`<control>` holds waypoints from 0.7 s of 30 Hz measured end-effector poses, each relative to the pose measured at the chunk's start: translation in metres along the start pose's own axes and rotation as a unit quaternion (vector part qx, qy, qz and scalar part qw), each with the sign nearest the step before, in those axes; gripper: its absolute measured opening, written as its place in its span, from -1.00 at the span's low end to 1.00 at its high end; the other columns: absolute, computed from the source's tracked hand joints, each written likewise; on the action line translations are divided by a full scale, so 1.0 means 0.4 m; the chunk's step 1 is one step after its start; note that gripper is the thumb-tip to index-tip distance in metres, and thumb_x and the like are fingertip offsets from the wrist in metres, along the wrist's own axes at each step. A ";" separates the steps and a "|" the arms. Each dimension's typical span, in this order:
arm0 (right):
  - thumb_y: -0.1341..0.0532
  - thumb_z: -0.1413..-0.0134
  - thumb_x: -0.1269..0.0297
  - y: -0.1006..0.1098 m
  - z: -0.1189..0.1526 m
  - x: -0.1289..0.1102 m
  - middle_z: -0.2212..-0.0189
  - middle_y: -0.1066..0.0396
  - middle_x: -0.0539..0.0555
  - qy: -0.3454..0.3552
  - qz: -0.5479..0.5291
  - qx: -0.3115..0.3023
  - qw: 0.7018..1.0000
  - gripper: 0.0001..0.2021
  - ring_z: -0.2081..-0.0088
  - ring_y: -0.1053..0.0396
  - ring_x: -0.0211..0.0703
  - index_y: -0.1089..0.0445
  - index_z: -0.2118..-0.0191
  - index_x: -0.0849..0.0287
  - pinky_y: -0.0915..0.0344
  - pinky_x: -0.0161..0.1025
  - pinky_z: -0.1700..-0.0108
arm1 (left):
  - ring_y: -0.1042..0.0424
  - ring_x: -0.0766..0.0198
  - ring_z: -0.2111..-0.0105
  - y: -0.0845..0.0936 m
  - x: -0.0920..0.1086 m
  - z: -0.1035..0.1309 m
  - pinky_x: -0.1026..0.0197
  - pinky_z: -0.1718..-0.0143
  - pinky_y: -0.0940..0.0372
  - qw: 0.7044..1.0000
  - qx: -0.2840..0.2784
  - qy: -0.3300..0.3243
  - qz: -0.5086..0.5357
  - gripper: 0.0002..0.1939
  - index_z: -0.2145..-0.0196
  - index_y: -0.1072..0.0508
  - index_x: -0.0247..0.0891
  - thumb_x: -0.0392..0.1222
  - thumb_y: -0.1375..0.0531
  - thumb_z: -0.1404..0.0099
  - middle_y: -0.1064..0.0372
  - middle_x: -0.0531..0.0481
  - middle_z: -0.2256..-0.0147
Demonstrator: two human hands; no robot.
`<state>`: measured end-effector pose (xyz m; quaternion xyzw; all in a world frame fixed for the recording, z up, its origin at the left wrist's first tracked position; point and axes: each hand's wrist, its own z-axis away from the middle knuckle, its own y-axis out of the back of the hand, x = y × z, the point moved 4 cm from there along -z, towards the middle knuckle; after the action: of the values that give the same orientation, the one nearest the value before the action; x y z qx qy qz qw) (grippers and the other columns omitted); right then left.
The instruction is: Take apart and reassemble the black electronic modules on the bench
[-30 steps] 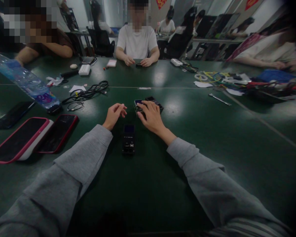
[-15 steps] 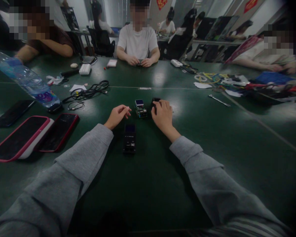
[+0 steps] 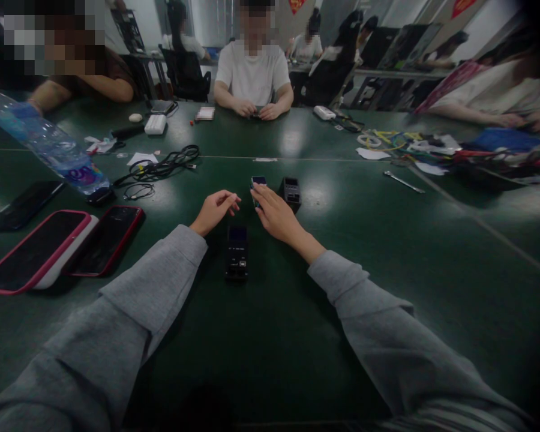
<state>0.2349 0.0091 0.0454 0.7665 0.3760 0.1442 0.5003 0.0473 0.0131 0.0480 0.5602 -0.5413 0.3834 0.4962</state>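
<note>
My right hand (image 3: 274,213) has its fingers closed around a small circuit board (image 3: 259,180) with a little screen; most of the board is hidden beneath them. Just right of it stands a black case (image 3: 291,189) with a window and cutouts, apart from my fingers. My left hand (image 3: 216,211) hovers to the left of the board, empty, its fingers loosely bent and apart. Nearer to me, below and between both hands, a black cased device (image 3: 237,252) with a dark screen and a port lies on the table.
Left are phones (image 3: 105,243), a tilted water bottle (image 3: 67,159) and coiled black cables (image 3: 162,165). A wrench (image 3: 404,182) lies right, before a heap of wires (image 3: 396,143). Across the green table (image 3: 342,288), a person in a white shirt (image 3: 253,72) handles a small dark object.
My right hand has left the black case and moved left onto the circuit board, which has shifted slightly away from me. My left hand has stayed in place.
</note>
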 end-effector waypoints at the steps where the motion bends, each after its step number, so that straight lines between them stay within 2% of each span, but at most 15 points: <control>1: 0.00 -0.33 0.44 -0.002 -0.002 0.008 -0.41 -0.01 0.24 -0.014 0.003 0.004 1.000 -0.47 -0.43 0.05 0.03 -0.11 -0.38 0.30 -0.04 0.14 -0.42 | -0.39 0.37 0.53 0.000 -0.001 0.000 0.30 0.44 -0.31 1.000 0.001 0.000 0.000 -0.83 0.36 -0.51 -0.26 -0.17 -0.21 -0.36 -0.45 0.01 0.48; 8: -0.03 -0.39 0.30 0.022 -0.003 0.008 -0.41 -0.01 0.23 -0.032 0.027 0.033 0.999 -0.50 -0.43 0.07 0.05 -0.11 -0.38 0.23 -0.02 0.18 -0.42 | -0.40 0.37 0.53 0.007 -0.012 -0.002 0.30 0.43 -0.32 1.000 -0.004 -0.007 -0.007 -0.83 0.35 -0.52 -0.25 -0.14 -0.21 -0.37 -0.47 0.01 0.46; 12: 0.01 -0.41 0.29 0.050 0.010 0.025 -0.33 -0.17 0.21 -0.089 0.071 0.114 0.987 -0.61 -0.39 -0.02 0.07 -0.28 -0.25 0.17 -0.04 0.21 -0.38 | -0.40 0.38 0.53 0.010 -0.016 -0.004 0.29 0.42 -0.32 1.000 -0.009 -0.008 -0.006 -0.83 0.34 -0.52 -0.24 -0.17 -0.19 -0.38 -0.47 0.01 0.46; 15: -0.02 -0.37 0.30 0.052 0.026 0.068 -0.30 -0.20 0.28 -0.158 0.085 0.164 0.970 -0.62 -0.36 -0.07 0.16 -0.29 -0.21 0.23 -0.09 0.27 -0.33 | -0.41 0.38 0.53 0.010 -0.016 -0.003 0.29 0.42 -0.32 1.000 -0.012 -0.009 -0.005 -0.83 0.34 -0.52 -0.24 -0.17 -0.18 -0.39 -0.47 0.01 0.45; 18: -0.03 -0.29 0.36 0.033 0.036 0.112 -0.23 -0.27 0.34 -0.196 0.071 0.160 0.965 -0.60 -0.30 -0.17 0.22 -0.29 -0.20 0.28 -0.19 0.26 -0.26 | -0.41 0.37 0.53 0.009 -0.014 -0.003 0.29 0.42 -0.32 1.000 -0.010 -0.008 -0.002 -0.83 0.35 -0.52 -0.24 -0.17 -0.19 -0.38 -0.47 0.01 0.46; 21: -0.01 -0.24 0.42 0.022 0.038 0.133 -0.17 -0.33 0.33 -0.190 0.059 0.149 0.969 -0.59 -0.25 -0.22 0.19 -0.31 -0.16 0.32 -0.21 0.20 -0.26 | -0.41 0.37 0.53 0.008 -0.011 -0.002 0.28 0.42 -0.31 1.000 -0.012 -0.006 -0.005 -0.83 0.35 -0.52 -0.23 -0.17 -0.19 -0.38 -0.48 0.01 0.46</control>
<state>0.2837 0.0353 0.0379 0.8663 0.2459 -0.0322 0.4336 0.0438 0.0151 0.0444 0.5592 -0.5463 0.3714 0.5009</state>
